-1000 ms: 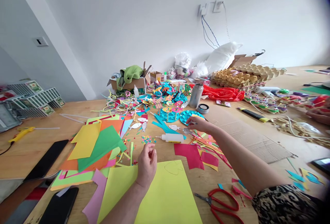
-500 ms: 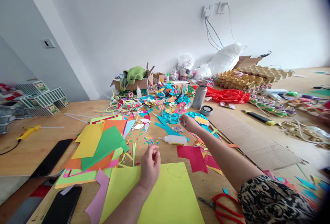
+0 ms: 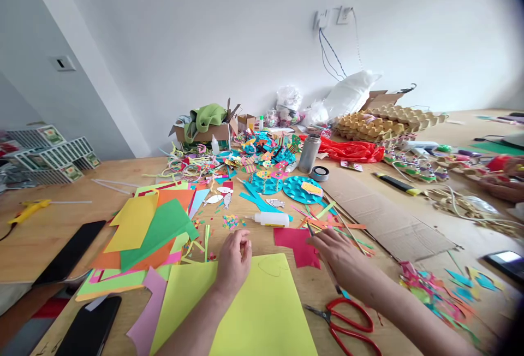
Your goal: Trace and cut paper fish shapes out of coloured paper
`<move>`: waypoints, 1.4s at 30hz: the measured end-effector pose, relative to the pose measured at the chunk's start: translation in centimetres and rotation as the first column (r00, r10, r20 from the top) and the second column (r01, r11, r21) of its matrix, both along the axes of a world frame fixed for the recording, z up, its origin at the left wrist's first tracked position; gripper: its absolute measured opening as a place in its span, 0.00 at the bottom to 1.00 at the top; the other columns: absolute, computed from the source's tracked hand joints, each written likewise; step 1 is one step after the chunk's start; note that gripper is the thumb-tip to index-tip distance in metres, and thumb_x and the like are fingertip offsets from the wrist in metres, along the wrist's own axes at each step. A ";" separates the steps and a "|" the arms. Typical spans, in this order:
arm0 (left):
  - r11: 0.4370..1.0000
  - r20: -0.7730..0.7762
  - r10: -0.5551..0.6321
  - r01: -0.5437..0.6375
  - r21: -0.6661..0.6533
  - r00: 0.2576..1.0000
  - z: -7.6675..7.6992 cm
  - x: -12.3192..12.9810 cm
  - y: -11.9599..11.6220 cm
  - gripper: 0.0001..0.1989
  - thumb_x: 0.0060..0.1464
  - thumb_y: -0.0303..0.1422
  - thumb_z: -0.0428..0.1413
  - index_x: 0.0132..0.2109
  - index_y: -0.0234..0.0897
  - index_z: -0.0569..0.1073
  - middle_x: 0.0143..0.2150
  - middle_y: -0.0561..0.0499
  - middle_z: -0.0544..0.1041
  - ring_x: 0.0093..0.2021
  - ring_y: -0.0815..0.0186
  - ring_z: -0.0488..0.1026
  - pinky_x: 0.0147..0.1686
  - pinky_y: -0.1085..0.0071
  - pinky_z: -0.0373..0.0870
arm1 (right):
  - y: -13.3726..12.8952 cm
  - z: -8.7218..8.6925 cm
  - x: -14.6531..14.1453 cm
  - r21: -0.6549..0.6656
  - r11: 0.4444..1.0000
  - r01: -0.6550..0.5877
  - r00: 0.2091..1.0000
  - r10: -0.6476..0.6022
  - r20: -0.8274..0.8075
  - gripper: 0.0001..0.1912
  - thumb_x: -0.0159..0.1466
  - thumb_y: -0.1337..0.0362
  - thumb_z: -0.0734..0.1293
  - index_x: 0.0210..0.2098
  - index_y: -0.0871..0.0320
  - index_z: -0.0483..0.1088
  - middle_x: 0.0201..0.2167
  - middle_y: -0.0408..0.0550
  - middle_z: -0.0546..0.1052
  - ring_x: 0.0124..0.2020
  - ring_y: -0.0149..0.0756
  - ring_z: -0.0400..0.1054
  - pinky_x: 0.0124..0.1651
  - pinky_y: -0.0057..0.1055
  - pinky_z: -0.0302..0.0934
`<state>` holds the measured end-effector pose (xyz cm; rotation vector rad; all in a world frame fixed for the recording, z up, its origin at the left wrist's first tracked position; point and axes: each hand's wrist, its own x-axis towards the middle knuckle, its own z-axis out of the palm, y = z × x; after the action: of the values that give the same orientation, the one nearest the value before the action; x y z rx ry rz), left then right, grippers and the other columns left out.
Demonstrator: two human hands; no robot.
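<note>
My left hand [image 3: 234,257] rests on the yellow-green sheet [image 3: 262,312], its fingers curled; what they hold, if anything, is hidden. A fish-like outline is drawn in thin line near the sheet's top right corner. My right hand [image 3: 338,249] is closed on a dark pencil [image 3: 331,278], over the table beside the red paper [image 3: 298,244]. Below it lie red-handled scissors [image 3: 350,318]. Ahead of my hands is a white glue bottle [image 3: 272,219] on its side, with grey paper fish [image 3: 275,202] behind it.
Coloured sheets [image 3: 158,227] and two black phones [image 3: 92,326] lie at left. A metal flask [image 3: 309,154] stands beside a tape roll [image 3: 319,173]. Cardboard [image 3: 385,214] and a cutter [image 3: 396,184] lie at right. Another person's hand [image 3: 505,184] shows at the right edge.
My right hand has drawn back from the blue discs toward me, now beside the red paper with the pencil. My left hand stays on the sheet. The view has shifted slightly.
</note>
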<state>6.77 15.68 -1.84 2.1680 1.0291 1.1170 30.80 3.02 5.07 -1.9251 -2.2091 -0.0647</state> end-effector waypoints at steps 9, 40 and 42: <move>0.998 -0.117 -0.033 0.039 0.043 0.993 0.2 0.0 -0.3 0.11 0.55 0.26 0.49 0.45 0.38 0.69 0.33 0.48 0.75 0.38 0.61 0.73 0.39 0.64 0.70 | -2.6 -4.9 -1.3 0.183 0.983 0.021 0.958 -0.072 0.277 0.21 0.54 0.76 0.63 0.46 0.57 0.73 0.43 0.54 0.78 0.49 0.50 0.68 0.51 0.46 0.61; 0.975 -0.528 -0.212 0.143 -0.169 0.823 2.7 -1.3 0.0 0.11 0.41 0.23 0.61 0.33 0.39 0.72 0.34 0.51 0.76 0.41 0.59 0.69 0.41 0.67 0.65 | -12.0 -5.8 -1.1 0.073 0.997 -0.009 0.996 0.002 0.094 0.18 0.56 0.78 0.58 0.38 0.52 0.69 0.37 0.54 0.78 0.38 0.49 0.74 0.35 0.38 0.69; 0.974 -0.537 -0.212 0.134 -0.181 0.816 2.8 -1.2 0.0 0.09 0.42 0.23 0.60 0.32 0.40 0.72 0.32 0.52 0.76 0.40 0.59 0.70 0.39 0.68 0.65 | -12.6 -6.3 -0.8 0.085 0.996 -0.013 0.998 0.008 0.058 0.18 0.57 0.76 0.58 0.40 0.52 0.69 0.39 0.54 0.79 0.39 0.49 0.74 0.36 0.39 0.69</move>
<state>5.55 15.65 0.92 2.4713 1.0665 0.3096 29.96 -9.60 -1.22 -1.8896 -2.2142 -0.2126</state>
